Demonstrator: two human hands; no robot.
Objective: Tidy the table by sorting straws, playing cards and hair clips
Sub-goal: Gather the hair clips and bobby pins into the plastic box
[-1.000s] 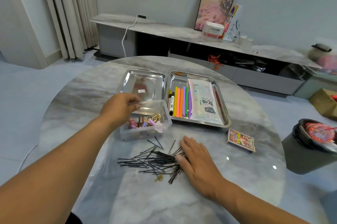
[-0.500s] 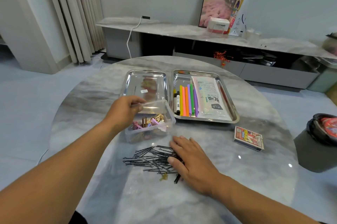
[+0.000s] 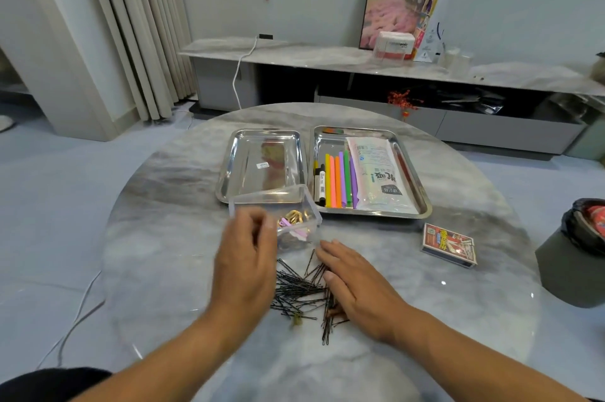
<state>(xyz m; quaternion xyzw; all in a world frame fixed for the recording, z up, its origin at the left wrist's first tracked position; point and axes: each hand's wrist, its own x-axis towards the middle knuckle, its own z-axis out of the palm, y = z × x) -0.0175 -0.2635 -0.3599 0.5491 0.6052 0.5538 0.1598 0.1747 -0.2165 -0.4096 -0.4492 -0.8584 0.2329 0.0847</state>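
A scatter of black hair pins [image 3: 302,290] is seen near the front edge of the round marble counter [image 3: 157,238], lying between the two hands. The right hand [image 3: 358,283] is laid flat on the right side of the pile, fingers straight and spread, with pins tucked beneath the palm. The left hand [image 3: 247,261] is blurred above the pile's left side; its fingers are loosely curled, and whether anything is pinched cannot be told. Just behind the left hand, a clear plastic box [image 3: 278,215] is tilted, with gold and pink hair clips [image 3: 293,220] inside. Toward the counter's far edge, two steel trays are set side by side: the left tray [image 3: 235,169] carries only a small sticker, while the right tray [image 3: 422,192] holds coloured straws [image 3: 340,179], two markers [image 3: 320,182] and a packet of straws [image 3: 379,172]. A box of playing cards [image 3: 448,244] is placed toward the right edge, well apart from both hands. A dark bin [image 3: 569,264] is visible beside the counter.
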